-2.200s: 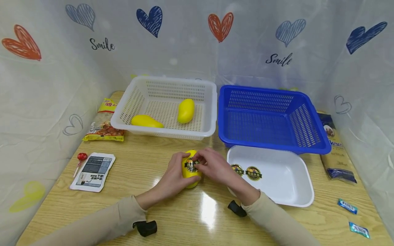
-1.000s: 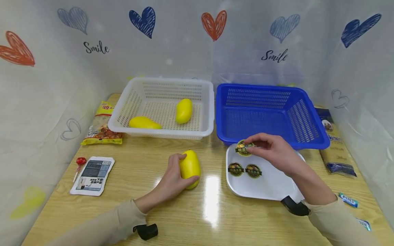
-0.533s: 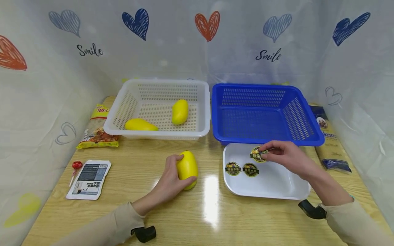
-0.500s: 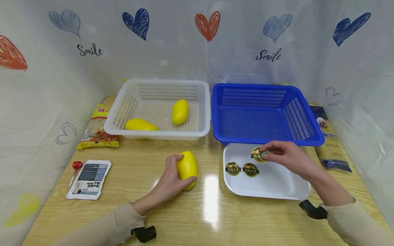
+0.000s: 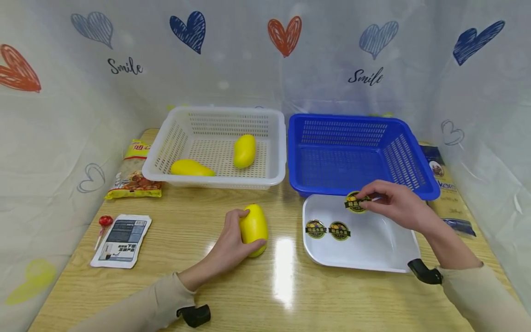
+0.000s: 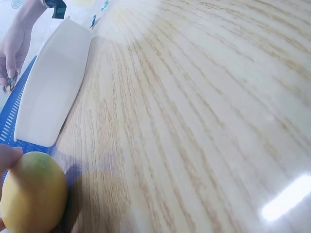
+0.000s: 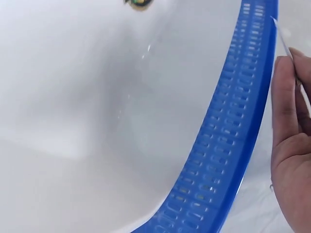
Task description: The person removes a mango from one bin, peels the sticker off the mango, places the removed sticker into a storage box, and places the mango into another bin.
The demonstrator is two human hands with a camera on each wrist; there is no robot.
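Head view shows the left hand curled round a smooth, bare yellow mango standing on the worktop, while the right hand pinches a round black-and-gold sticker above the far edge of the white tray, where two more stickers lie flat. Behind them a white basket holds two mangoes beside a blue basket. Pale glossy wood is hemmed in by white sheeting printed with hearts and "Smile".
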